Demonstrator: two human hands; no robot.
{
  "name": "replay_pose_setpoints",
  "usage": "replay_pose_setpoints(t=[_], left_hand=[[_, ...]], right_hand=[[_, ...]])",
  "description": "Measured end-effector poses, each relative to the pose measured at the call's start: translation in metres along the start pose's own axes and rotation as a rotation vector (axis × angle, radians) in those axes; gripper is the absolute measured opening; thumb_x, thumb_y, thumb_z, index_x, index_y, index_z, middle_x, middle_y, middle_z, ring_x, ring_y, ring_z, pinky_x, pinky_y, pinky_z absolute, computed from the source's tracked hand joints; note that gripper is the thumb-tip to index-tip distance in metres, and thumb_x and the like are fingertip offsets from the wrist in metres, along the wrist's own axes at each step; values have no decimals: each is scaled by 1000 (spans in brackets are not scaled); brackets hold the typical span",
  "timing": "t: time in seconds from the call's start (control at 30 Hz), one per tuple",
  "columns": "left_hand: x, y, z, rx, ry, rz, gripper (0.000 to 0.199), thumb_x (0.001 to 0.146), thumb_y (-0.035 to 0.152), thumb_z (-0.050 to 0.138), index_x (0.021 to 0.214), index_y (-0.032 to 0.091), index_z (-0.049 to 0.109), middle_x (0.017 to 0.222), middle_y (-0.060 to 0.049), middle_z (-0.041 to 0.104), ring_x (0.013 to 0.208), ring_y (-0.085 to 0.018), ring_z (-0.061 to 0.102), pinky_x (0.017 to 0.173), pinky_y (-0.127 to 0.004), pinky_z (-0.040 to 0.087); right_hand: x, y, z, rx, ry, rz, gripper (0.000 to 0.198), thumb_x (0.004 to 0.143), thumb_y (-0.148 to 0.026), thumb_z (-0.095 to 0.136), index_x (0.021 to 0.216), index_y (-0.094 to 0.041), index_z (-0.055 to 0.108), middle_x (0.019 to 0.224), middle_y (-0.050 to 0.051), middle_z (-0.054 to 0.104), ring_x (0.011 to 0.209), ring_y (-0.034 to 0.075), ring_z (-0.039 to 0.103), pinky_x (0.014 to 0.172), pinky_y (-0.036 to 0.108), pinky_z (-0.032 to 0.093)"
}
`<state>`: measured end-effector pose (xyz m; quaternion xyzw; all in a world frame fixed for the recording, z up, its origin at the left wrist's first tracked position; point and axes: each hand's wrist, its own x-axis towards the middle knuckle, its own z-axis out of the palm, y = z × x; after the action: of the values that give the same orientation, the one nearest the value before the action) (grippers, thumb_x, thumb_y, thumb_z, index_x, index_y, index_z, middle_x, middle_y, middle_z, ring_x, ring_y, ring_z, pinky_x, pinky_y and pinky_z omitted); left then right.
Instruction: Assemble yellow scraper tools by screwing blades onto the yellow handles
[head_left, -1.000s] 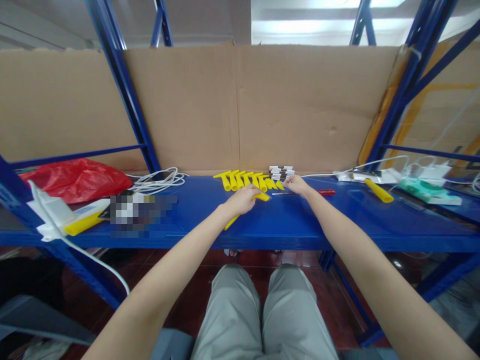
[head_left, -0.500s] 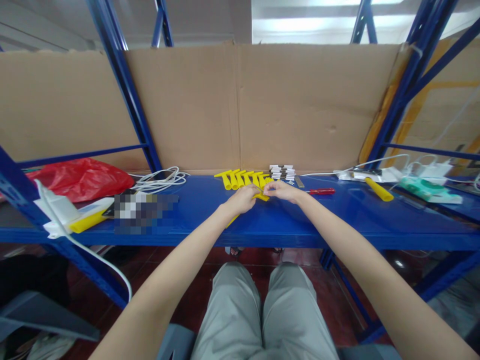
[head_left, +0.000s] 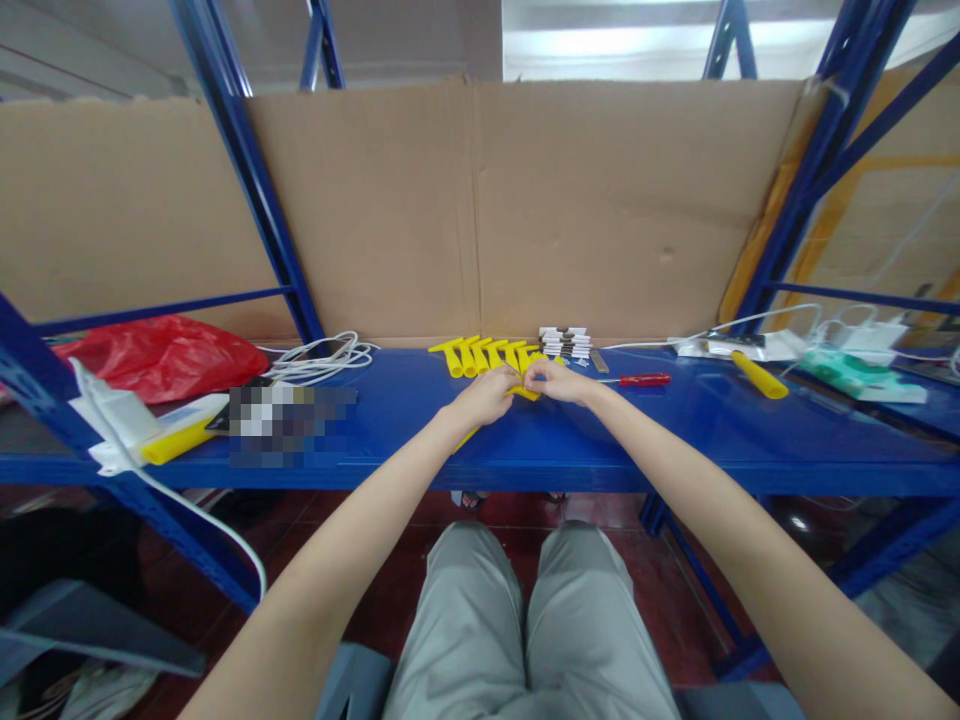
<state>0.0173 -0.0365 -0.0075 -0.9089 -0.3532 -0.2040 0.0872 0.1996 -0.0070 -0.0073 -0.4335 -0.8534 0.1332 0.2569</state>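
Observation:
In the head view, my left hand (head_left: pixel 491 396) is closed around a yellow T-shaped tool that looks like a scraper (head_left: pixel 527 394). Its head shows by the fingertips, and a yellow end sticks out below the palm. My right hand (head_left: pixel 556 382) meets the left at the tool's head, thumb and fingers pinched together. What lies between those fingers is hidden. Just behind the hands stands a row of several similar yellow T-shaped tools (head_left: pixel 481 357). To the right of my right hand lies a screwdriver with a red handle (head_left: pixel 645 380).
Behind the hands are small white-and-dark stacks (head_left: pixel 564 342) and a small flat metal piece (head_left: pixel 598 361). A yellow handle (head_left: pixel 759 375) and a green-white packet (head_left: pixel 862 378) lie right. Left are coiled white cable (head_left: pixel 330 358) and a red bag (head_left: pixel 169 358). Cardboard (head_left: pixel 600 210) backs the blue table (head_left: pixel 720 430).
Both hands stay together at the yellow tool with almost no movement. My right hand has shifted very slightly left. The camera view has moved a little.

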Motion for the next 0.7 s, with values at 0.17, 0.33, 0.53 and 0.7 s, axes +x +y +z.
replay_pose_setpoints(t=[0.17, 0.33, 0.53, 0.7], left_hand=[[-1, 3, -3, 0, -11, -6, 41, 77, 3, 45, 108, 17, 69, 113, -8, 67, 109, -19, 60, 99, -35, 45], [-1, 6, -5, -13, -27, -17, 42, 77, 2, 45, 109, 16, 69, 115, -9, 67, 111, -20, 59, 100, -34, 45], [-1, 6, -5, -2, -20, -6, 40, 79, 4, 46, 108, 18, 69, 113, -7, 67, 109, -20, 60, 98, -35, 46], [-1, 8, -5, -3, -33, -8, 39, 79, 2, 45, 106, 14, 70, 109, -10, 67, 107, -21, 61, 96, -35, 47]], right_hand=[[0, -3, 0, -17, -5, 39, 15, 80, -16, 52, 74, -16, 66, 84, 4, 65, 85, 17, 58, 83, 32, 44], [-2, -8, 0, -18, -19, 59, 14, 81, -14, 52, 74, -16, 65, 86, 5, 66, 86, 17, 59, 84, 32, 44], [-6, -9, -2, -17, -17, 65, 13, 82, -14, 53, 76, -15, 65, 90, 5, 65, 88, 17, 58, 84, 31, 44], [-5, -5, -3, 10, -17, 52, 11, 80, -16, 55, 73, -15, 64, 82, 3, 64, 80, 16, 58, 79, 30, 45]])
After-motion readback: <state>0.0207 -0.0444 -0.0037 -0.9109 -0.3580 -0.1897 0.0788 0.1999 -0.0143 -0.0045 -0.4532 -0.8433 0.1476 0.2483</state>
